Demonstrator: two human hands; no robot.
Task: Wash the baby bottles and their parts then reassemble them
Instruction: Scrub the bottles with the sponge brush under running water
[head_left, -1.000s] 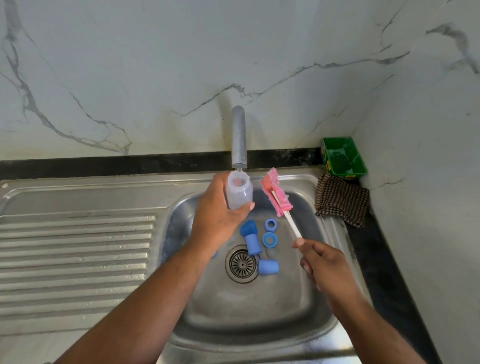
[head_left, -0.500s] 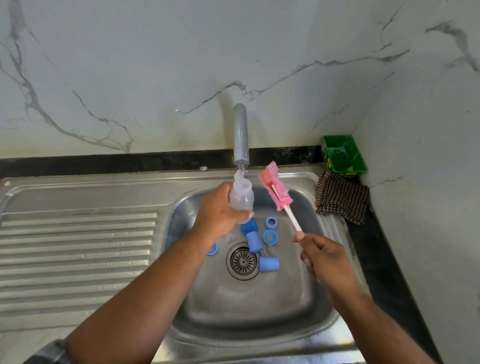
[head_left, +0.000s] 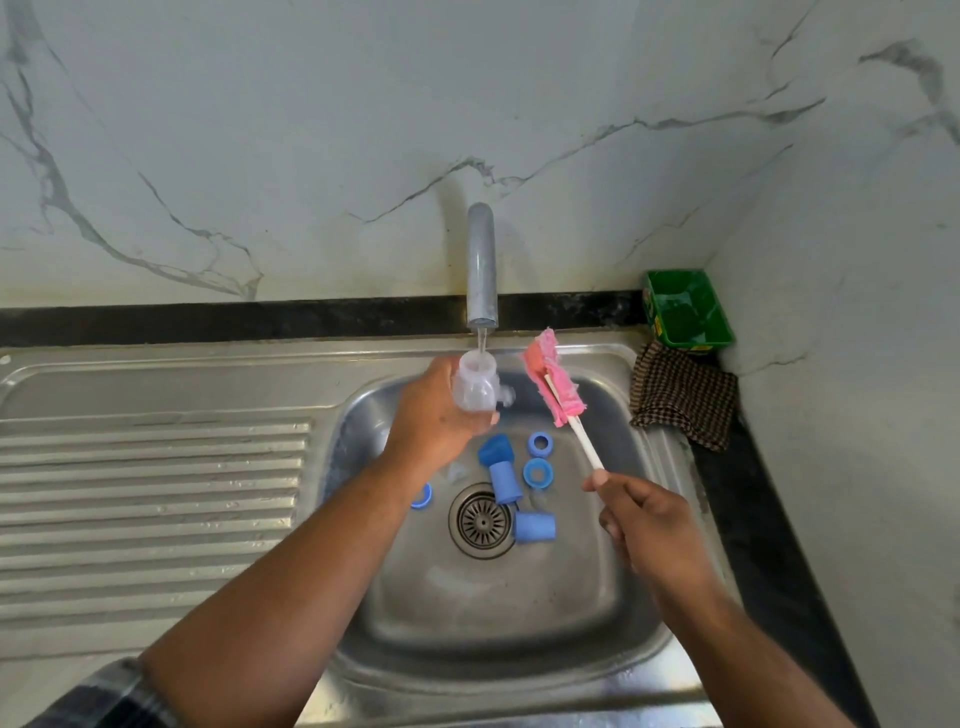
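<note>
My left hand (head_left: 434, 415) grips a small clear baby bottle (head_left: 474, 387) upright under the tap (head_left: 482, 265), and a thin stream of water runs into its open mouth. My right hand (head_left: 644, 519) holds the white handle of a pink sponge brush (head_left: 553, 384), whose head points up beside the bottle without touching it. In the sink basin (head_left: 498, 613) lie several blue parts: caps (head_left: 503, 480) (head_left: 535, 527) by the drain, rings (head_left: 538, 472) (head_left: 540, 443), and one ring (head_left: 422, 496) partly hidden behind my left forearm.
A ribbed steel drainboard (head_left: 150, 499) stretches to the left of the basin. A checked cloth (head_left: 685, 400) lies at the back right corner, with a green tub (head_left: 685, 306) behind it. Marble walls close in the back and right side.
My left hand has lowered the bottle slightly from the spout, so the water stream shows. The brush has stayed beside it with little movement.
</note>
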